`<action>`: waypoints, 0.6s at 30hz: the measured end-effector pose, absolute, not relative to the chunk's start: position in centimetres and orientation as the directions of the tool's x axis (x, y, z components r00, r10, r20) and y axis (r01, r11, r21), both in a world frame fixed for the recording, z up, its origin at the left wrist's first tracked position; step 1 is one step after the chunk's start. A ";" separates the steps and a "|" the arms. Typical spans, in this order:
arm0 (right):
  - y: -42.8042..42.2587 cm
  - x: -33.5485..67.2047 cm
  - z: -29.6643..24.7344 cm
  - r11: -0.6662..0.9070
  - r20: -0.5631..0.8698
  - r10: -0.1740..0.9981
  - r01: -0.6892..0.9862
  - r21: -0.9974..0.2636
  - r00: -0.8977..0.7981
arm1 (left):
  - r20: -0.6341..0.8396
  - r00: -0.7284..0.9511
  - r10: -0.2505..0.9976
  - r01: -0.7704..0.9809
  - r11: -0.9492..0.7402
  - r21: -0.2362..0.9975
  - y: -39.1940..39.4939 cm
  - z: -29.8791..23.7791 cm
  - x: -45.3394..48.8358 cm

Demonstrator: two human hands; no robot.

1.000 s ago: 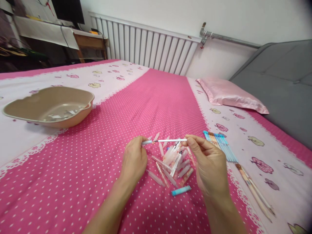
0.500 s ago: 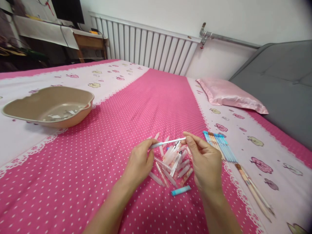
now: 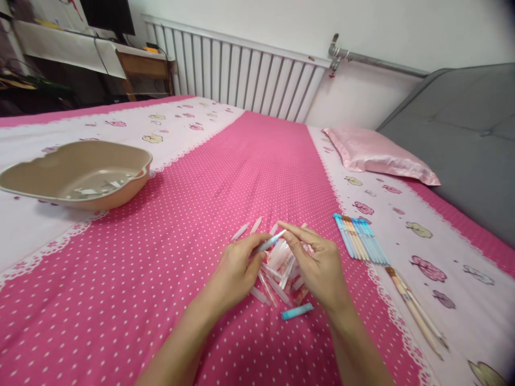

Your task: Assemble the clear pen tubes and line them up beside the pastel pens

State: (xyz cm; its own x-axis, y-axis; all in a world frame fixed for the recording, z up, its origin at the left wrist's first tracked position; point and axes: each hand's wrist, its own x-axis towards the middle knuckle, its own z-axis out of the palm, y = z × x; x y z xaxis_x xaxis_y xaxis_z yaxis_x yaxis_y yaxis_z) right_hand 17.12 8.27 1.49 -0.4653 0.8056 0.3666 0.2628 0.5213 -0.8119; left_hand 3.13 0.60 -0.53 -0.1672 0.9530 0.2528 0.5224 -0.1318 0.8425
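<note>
Closed around a pale blue pen barrel (image 3: 266, 244), my left hand (image 3: 235, 267) points the barrel's open end up and to the right. My right hand (image 3: 322, 264) pinches the end of a white pen refill (image 3: 282, 233) between thumb and fingers. Most of the refill is inside the barrel; only a short bit shows. Below both hands lies a loose pile of pinkish translucent pen parts (image 3: 277, 258), partly hidden by my fingers. A short light blue pen piece (image 3: 296, 312) lies apart, just in front of the pile.
A row of blue and peach pens (image 3: 360, 239) lies side by side to the right, with peach pens (image 3: 416, 313) nearer me. At the left stands a beige basin (image 3: 108, 201) holding small white pieces. A pink pillow (image 3: 380, 154) rests by the grey headboard (image 3: 462, 118).
My right hand has moved left towards my left hand. The white refill, mostly exposed before, has slid deep into the barrel. The view has shifted slightly.
</note>
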 end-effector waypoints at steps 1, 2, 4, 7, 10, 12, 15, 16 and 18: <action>8.4 17.3 1.6 0.499 0.342 0.813 0.262 -0.826 -0.471 | 0.251 -0.168 0.953 0.514 -0.132 0.847 0.6 -0.5 3.1; 8.6 17.5 1.7 0.470 0.315 0.827 0.263 -0.843 -0.466 | 0.246 -0.170 0.954 0.508 -0.129 0.852 0.6 -0.4 3.1; 9.3 18.2 1.8 0.408 0.277 0.869 0.278 -0.869 -0.411 | 0.230 -0.180 0.956 0.507 -0.110 0.855 0.5 -0.4 3.1; 10.6 19.7 1.8 0.372 0.254 0.914 0.403 -0.836 -0.316 | 0.220 -0.203 0.954 0.540 -0.079 0.838 0.6 -0.4 3.0; 11.8 21.1 1.6 0.378 0.152 0.913 0.642 -0.667 -0.379 | 0.238 -0.220 0.946 0.573 -0.072 0.816 0.7 -0.5 2.9; 12.2 21.7 1.2 0.397 0.050 0.897 0.749 -0.530 -0.440 | 0.242 -0.230 0.943 0.584 -0.066 0.809 0.7 -0.6 2.8; 12.7 21.9 0.0 0.443 -0.011 0.874 0.806 -0.392 -0.486 | 0.240 -0.246 0.939 0.595 -0.050 0.802 0.7 -0.8 2.8; 12.8 21.8 -0.5 0.463 -0.012 0.865 0.808 -0.365 -0.501 | 0.239 -0.248 0.939 0.599 -0.046 0.799 0.7 -0.8 2.7; 13.1 21.7 -1.3 0.508 -0.002 0.842 0.796 -0.329 -0.539 | 0.237 -0.246 0.940 0.609 -0.040 0.792 0.7 -0.8 2.8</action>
State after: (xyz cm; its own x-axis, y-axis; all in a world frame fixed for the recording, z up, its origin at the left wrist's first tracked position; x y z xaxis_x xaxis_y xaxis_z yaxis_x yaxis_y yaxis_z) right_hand 21.65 13.07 -1.34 -0.5391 0.8422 -0.0020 0.7957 0.5085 -0.3291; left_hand 2.75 0.73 -0.82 -0.2459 0.9399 0.2371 0.6095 -0.0403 0.7918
